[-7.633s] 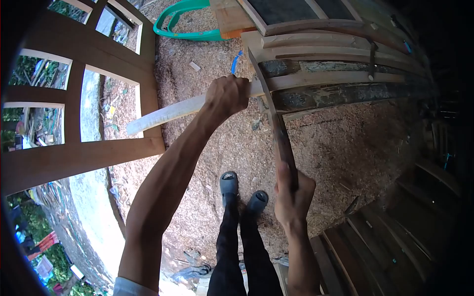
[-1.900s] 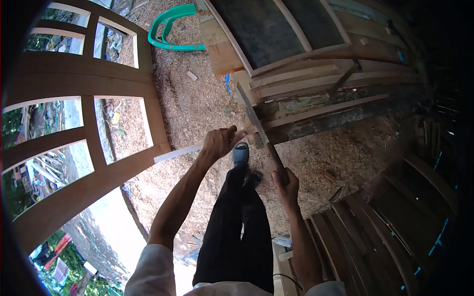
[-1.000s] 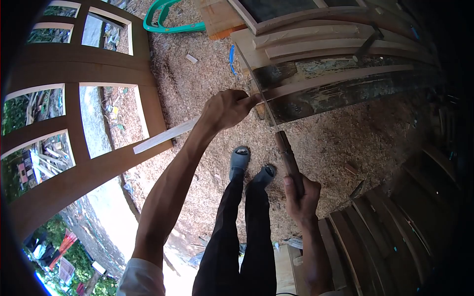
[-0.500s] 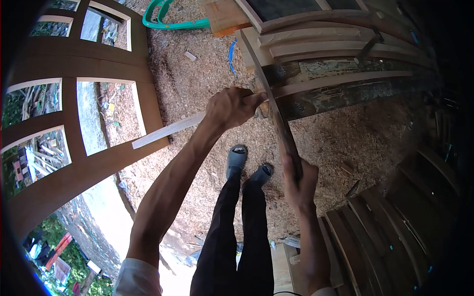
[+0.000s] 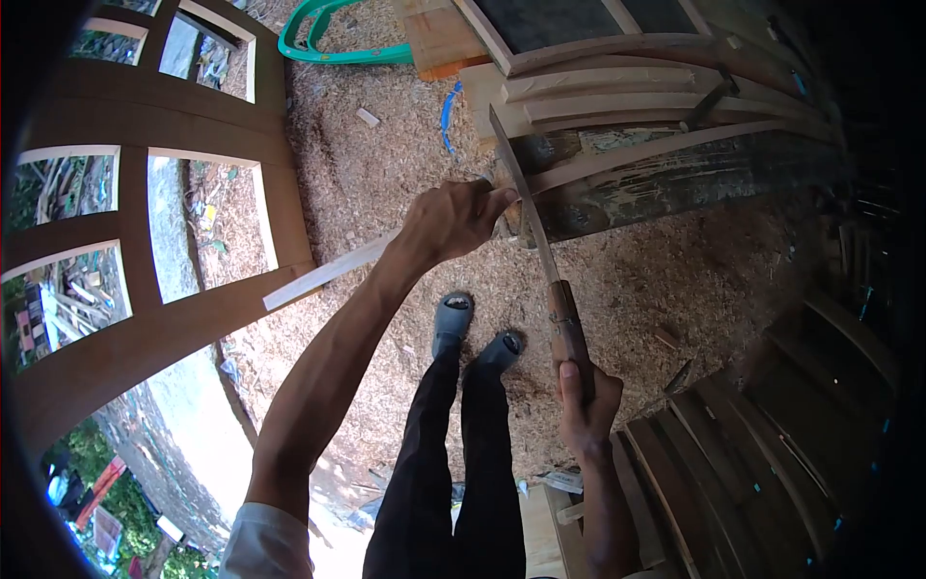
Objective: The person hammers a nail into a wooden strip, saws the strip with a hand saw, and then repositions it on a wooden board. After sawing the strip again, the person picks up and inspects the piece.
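Note:
My right hand (image 5: 586, 400) is closed round the wooden handle of a handsaw (image 5: 536, 227). The saw's blade runs up and away from me and lies across a thin wooden strip (image 5: 656, 150). My left hand (image 5: 449, 220) grips that strip just left of the blade, thumb close to the steel. The strip's pale free end sticks out to the left past my wrist, and its other part rests along a worn, dark wooden beam (image 5: 666, 188). How deep the blade sits in the strip cannot be made out.
A wooden frame with square openings (image 5: 207, 130) stands at the left. Several boards (image 5: 617, 85) lie on the bench at top right, and stacked planks (image 5: 694, 444) fill the lower right. A green plastic loop (image 5: 338, 53) and a blue strip (image 5: 448, 116) lie on the shaving-covered ground (image 5: 357, 183).
The saw has been drawn back towards me, so its tip is lower and more of its handle shows. My left hand stays on the strip, and the view has shifted slightly.

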A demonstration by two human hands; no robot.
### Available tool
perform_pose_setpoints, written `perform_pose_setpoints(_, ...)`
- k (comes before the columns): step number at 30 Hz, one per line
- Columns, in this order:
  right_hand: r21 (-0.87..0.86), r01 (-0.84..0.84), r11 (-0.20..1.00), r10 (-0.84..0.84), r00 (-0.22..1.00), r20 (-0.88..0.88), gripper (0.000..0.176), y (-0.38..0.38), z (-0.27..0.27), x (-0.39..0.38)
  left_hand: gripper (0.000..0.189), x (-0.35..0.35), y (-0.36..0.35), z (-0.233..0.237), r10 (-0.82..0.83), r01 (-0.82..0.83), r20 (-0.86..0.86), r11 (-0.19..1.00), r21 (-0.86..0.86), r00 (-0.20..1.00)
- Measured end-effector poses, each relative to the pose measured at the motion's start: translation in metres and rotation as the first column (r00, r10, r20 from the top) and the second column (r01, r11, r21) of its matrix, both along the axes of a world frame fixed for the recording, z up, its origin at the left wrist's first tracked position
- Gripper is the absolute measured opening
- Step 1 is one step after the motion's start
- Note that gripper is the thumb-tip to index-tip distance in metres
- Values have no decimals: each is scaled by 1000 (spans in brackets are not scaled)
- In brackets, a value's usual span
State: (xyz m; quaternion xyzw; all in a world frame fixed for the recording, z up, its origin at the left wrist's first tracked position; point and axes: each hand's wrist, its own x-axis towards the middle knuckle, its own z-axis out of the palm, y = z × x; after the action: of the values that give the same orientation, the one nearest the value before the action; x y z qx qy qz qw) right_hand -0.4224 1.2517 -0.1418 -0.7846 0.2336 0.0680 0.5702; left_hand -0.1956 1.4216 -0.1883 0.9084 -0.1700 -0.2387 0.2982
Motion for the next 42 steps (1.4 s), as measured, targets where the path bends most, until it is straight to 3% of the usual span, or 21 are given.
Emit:
perform_pose_setpoints(4, 3, 33, 999, -33, 999, 13, 48, -7, -3, -3, 48, -1, 10, 1, -57, 55, -16, 993, -104, 998)
perform_pose_setpoints(7, 190, 106, 976, -140, 975, 175, 49, -6, 6, 1, 39, -6, 11, 3, -108, 111, 60, 993, -46, 992)
perform_pose_setpoints(9, 219, 118, 968, -158, 972, 175, 48, -8, 6, 4, 33, -15, 9, -2, -77, 115, 337, 989, -93, 938)
perform_pose_setpoints(11, 274, 140, 952, -184, 973, 142, 46, -8, 9, 12, 33, -17, 8, -8, -52, 94, 395, 992, -88, 917)
perform_pose_setpoints(12, 269, 143, 952, -185, 973, 140, 46, -8, 6, 15, 33, -17, 5, -6, -24, 69, 458, 994, -81, 889)
perform_pose_setpoints(15, 183, 95, 979, -119, 985, 127, 43, -6, -11, 18, 32, -19, 4, -1, -16, 37, 440, 999, -39, 898)
perform_pose_setpoints(22, 235, 64, 970, -90, 991, 100, 39, -5, -20, 24, 36, -20, 7, -14, -60, 62, 575, 998, 16, 816)
perform_pose_setpoints(25, 315, 103, 944, -134, 988, 78, 38, -4, -16, 25, 39, -15, 12, -10, -66, 108, 522, 993, -51, 850)
perform_pose_setpoints(28, 186, 58, 981, -84, 988, 132, 46, 0, -16, 28, 38, -12, 14, -4, -68, 122, 461, 989, -88, 885)
perform_pose_setpoints(30, 127, 46, 991, -73, 974, 215, 37, -2, -19, 29, 38, -10, 15, -4, -60, 122, 469, 987, -104, 881)
perform_pose_setpoints(33, 52, -28, 998, 13, 962, 272, 38, -8, -19, 44, 37, -5, 17, -3, -54, 119, 412, 984, -134, 910)
perform_pose_setpoints(36, 76, -59, 995, 29, 938, 346, 39, -7, -24, 58, 37, -7, 18, -5, -63, 121, 376, 984, -131, 925)
perform_pose_setpoints(37, 78, -63, 995, 32, 937, 347, 39, -6, -28, 60, 37, -7, 18, -5, -71, 129, 409, 985, -116, 910)
perform_pose_setpoints(39, 128, 6, 992, -24, 990, 142, 39, -4, -36, 62, 36, -8, 18, -6, -55, 120, 415, 984, -131, 908)
perform_pose_setpoints(42, 153, 9, 988, -41, 977, 211, 40, -1, -15, 66, 35, -6, 18, -6, -44, 110, 422, 985, -134, 906)
